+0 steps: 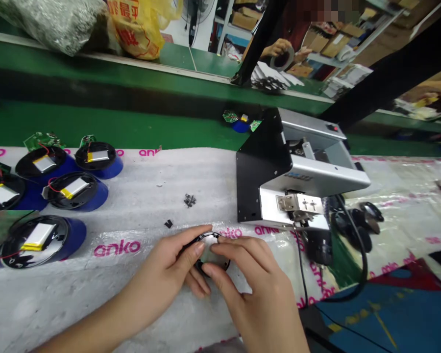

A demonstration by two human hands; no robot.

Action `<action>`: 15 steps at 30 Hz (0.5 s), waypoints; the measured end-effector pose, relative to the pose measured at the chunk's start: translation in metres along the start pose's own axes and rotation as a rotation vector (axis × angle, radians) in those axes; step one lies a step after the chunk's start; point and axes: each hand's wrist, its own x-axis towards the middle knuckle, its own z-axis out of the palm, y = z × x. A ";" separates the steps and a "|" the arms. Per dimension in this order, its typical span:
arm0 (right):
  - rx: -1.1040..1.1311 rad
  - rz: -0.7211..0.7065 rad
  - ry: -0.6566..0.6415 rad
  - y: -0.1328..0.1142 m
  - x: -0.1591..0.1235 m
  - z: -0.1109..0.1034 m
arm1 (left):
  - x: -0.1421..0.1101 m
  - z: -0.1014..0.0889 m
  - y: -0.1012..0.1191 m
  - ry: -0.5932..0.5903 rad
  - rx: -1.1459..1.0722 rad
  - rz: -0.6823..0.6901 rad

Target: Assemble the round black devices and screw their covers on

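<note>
My left hand and my right hand meet at the near middle of the bench, both closed around a small round black part with a pale centre. Most of that part is hidden by my fingers. It rests low over the white foam sheet. A few tiny black bits lie on the sheet just beyond my hands.
Several round blue-and-black units with silver batteries and red wires sit at the left. A silver and black machine stands right of my hands, with a black cable beside it. Another person's hands hold a tape roll across the green conveyor.
</note>
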 end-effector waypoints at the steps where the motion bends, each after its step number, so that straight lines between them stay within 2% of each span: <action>1: 0.001 0.000 -0.002 0.000 0.001 0.000 | 0.000 0.000 0.000 0.000 -0.009 -0.010; 8: 0.084 -0.030 0.061 0.001 0.000 0.003 | 0.003 -0.003 0.004 -0.040 0.095 -0.039; 10: 0.127 -0.095 -0.007 0.005 -0.005 -0.010 | 0.004 0.000 0.005 -0.007 0.136 -0.051; 12: 0.143 -0.153 -0.046 0.018 -0.012 -0.033 | 0.006 0.002 0.002 0.051 0.165 -0.053; 13: 0.104 -0.136 0.018 0.030 -0.017 -0.048 | 0.007 0.002 0.000 0.083 0.180 -0.056; 14: 0.034 -0.084 0.136 0.045 -0.021 -0.064 | 0.008 0.001 -0.004 0.109 0.201 -0.065; 15: -0.065 -0.010 0.314 0.063 -0.025 -0.081 | 0.009 -0.002 -0.008 0.126 0.227 -0.076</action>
